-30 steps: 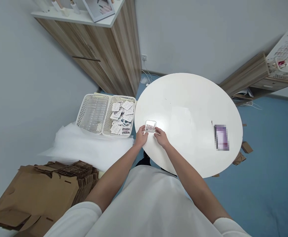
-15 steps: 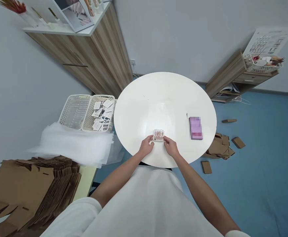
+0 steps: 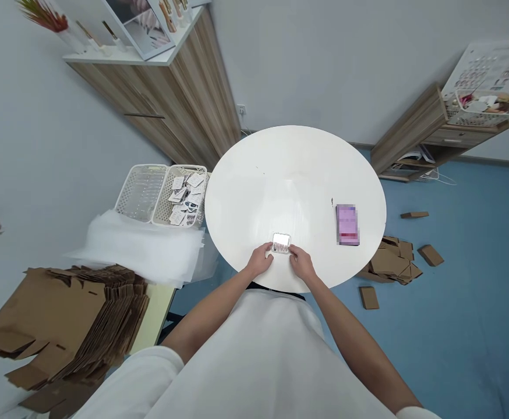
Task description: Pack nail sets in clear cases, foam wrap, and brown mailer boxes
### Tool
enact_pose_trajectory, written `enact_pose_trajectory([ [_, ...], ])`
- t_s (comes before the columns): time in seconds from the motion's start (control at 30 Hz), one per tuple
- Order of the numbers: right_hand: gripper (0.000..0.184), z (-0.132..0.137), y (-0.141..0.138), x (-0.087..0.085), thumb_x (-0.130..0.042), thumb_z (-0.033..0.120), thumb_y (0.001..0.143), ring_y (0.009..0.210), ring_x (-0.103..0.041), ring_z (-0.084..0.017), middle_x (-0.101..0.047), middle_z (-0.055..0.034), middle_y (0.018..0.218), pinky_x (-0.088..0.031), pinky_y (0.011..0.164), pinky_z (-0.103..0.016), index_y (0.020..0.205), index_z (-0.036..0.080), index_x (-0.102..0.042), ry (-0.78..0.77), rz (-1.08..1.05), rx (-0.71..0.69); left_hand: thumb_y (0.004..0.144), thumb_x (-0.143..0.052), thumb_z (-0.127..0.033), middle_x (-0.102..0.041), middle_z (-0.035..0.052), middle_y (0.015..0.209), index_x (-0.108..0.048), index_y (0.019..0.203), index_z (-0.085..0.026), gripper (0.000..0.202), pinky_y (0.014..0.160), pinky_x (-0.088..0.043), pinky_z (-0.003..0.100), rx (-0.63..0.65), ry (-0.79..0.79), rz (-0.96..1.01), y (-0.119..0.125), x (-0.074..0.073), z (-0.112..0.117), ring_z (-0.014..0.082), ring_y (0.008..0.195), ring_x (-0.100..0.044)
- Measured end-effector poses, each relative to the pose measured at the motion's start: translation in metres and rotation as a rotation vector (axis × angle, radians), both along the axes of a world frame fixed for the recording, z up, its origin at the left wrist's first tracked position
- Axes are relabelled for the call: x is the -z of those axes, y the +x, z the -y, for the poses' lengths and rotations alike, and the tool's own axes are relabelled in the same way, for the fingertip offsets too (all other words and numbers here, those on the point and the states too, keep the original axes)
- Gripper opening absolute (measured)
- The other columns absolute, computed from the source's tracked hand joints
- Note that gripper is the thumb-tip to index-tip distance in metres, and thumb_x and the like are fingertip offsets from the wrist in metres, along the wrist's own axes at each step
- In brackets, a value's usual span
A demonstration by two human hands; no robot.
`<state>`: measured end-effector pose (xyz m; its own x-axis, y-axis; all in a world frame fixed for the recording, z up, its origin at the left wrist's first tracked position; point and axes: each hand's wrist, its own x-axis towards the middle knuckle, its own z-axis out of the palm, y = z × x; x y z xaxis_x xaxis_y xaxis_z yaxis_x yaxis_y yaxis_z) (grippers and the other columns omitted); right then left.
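Note:
A small clear plastic case [image 3: 281, 242] with small items inside is held over the near edge of the round white table [image 3: 293, 174]. My left hand [image 3: 261, 259] grips its left end with closed fingers. My right hand [image 3: 300, 262] grips its right end the same way. A purple booklet [image 3: 347, 224] lies flat on the table to the right, out of reach of both hands.
Two white baskets [image 3: 143, 192] stand left of the table, one with several small cards [image 3: 183, 196]. White foam sheets [image 3: 141, 250] and a stack of flat cardboard boxes [image 3: 75, 326] lie at the left. Cardboard pieces [image 3: 394, 262] litter the blue floor. Wooden cabinets [image 3: 171, 99] stand behind.
Both hands carried the small case from the table's left side to its near edge. The case now tilts and catches the light.

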<state>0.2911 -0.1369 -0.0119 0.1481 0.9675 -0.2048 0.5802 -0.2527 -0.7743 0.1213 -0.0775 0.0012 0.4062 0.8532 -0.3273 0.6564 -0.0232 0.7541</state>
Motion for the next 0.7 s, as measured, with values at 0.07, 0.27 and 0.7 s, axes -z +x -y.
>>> enact_pose_trajectory([
  [0.07, 0.037, 0.003, -0.002, -0.001, -0.04, 0.017, 0.076, 0.109, -0.047, -0.019, -0.047, -0.0084, 0.121, -0.041, 0.089, -0.036, 0.111, 0.019, -0.049, 0.037, 0.076, -0.006, 0.072, -0.045, -0.012, -0.055, 0.0074, 0.111, -0.043, 0.118, -0.017, 0.047, 0.084, -0.043, 0.033, 0.042, 0.071, -0.005, -0.005, 0.001, 0.0, 0.0189, 0.099, -0.052],
  [0.27, 0.029, 0.024, -0.01, -0.005, -0.057, 0.03, 0.07, 0.096, -0.048, -0.024, -0.052, -0.0083, 0.104, -0.041, 0.079, -0.038, 0.097, 0.021, -0.054, 0.057, 0.339, -0.212, 0.066, -0.06, -0.032, -0.053, 0.0074, 0.104, -0.052, 0.101, -0.018, 0.039, 0.083, -0.039, 0.036, 0.395, 0.27, -0.106, -0.032, -0.001, -0.001, 0.0228, 0.097, -0.048],
  [0.7, 0.019, 0.026, -0.027, 0.003, -0.036, 0.023, 0.086, 0.085, -0.047, -0.018, -0.055, -0.0065, 0.095, -0.034, 0.069, -0.029, 0.083, 0.019, -0.054, 0.061, 0.64, -0.2, 0.073, -0.054, -0.036, -0.051, 0.0087, 0.102, -0.055, 0.092, -0.018, 0.027, 0.085, -0.028, 0.04, 0.642, 0.507, -0.34, -0.038, -0.006, -0.001, 0.0234, 0.094, -0.045],
])
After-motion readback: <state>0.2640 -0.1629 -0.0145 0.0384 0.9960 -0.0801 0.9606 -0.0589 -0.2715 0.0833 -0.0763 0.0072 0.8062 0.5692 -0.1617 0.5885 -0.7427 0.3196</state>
